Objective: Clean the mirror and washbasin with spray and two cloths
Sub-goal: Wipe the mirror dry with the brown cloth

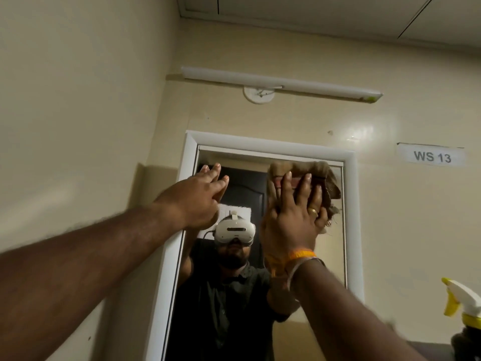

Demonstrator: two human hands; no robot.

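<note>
A tall mirror [299, 256] in a white frame [270, 144] hangs on the cream wall. My right hand [294, 217] presses a brown cloth [307, 170] flat against the glass near its upper right corner, fingers spread over it. My left hand [203, 199] rests with fingers apart on the upper left of the mirror, by the frame, and holds nothing. A spray bottle [460, 306] with a white and yellow trigger head stands at the far right edge. The washbasin is out of view.
A white tube light [281, 83] is mounted on the wall above the mirror. A label reading "WS 13" [432, 156] sits to the right. The left wall [78, 100] meets the mirror wall close to the frame. The mirror reflects a person and a dark door.
</note>
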